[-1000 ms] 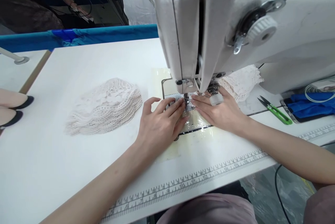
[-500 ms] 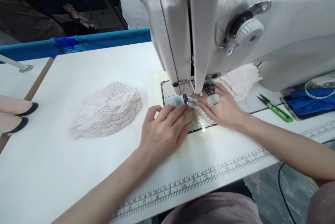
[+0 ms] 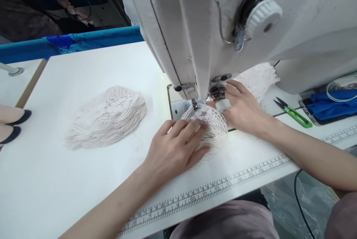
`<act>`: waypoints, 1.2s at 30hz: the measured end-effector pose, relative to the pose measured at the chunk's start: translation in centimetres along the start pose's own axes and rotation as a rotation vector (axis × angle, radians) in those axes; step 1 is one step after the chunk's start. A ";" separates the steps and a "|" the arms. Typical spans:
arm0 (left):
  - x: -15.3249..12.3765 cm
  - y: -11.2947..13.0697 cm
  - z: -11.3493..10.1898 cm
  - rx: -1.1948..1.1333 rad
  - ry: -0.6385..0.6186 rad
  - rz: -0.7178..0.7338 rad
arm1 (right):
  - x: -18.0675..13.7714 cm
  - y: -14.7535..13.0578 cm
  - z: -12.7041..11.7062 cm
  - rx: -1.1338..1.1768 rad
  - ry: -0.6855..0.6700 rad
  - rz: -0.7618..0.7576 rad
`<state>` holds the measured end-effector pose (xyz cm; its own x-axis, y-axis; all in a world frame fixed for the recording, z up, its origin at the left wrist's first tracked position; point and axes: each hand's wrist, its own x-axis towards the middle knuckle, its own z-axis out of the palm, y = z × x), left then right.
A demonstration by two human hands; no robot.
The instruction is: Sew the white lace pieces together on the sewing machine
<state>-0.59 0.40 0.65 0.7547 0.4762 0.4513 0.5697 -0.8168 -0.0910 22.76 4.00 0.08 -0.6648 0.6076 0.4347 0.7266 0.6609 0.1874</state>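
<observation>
A white sewing machine (image 3: pixel 223 19) fills the upper right. Below its presser foot (image 3: pixel 195 104) lies a round white lace piece (image 3: pixel 210 121). My left hand (image 3: pixel 174 151) lies flat on the near edge of that lace, fingers stretched out. My right hand (image 3: pixel 241 110) rests at the lace's right side beside the foot, with a white thimble-like ring (image 3: pixel 223 105) on one finger; its fingers are loosely extended against the fabric. More white lace (image 3: pixel 259 77) lies behind the machine's arm.
A stack of white lace pieces (image 3: pixel 107 116) sits on the white table (image 3: pixel 55 179) to the left. Green thread snips (image 3: pixel 294 114) and blue cloth (image 3: pixel 331 107) lie at the right. A printed ruler (image 3: pixel 223 187) runs along the front edge. Someone's black shoes (image 3: pixel 13 123) show at far left.
The lace piece has come out toward me from under the foot and now shows as a round shape. My left hand slid back with it; my right hand shifted slightly right.
</observation>
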 end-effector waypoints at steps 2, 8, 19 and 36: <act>-0.2 -0.5 0.1 0.024 -0.039 0.005 | -0.1 -0.1 0.0 0.000 0.043 -0.020; -0.8 -3.1 -0.9 0.197 -0.057 0.013 | -0.2 -1.2 -0.8 0.028 0.041 -0.114; -0.1 -0.4 0.5 -0.052 -0.059 -0.132 | -0.4 -2.3 -0.5 0.136 0.071 -0.149; -0.5 -0.7 1.2 -0.064 -0.120 -0.174 | -0.4 -2.3 -0.6 0.165 0.065 -0.123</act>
<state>-0.97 1.08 -0.56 0.6825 0.6439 0.3458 0.6758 -0.7362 0.0369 21.48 1.91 0.02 -0.7299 0.4918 0.4747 0.5992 0.7946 0.0982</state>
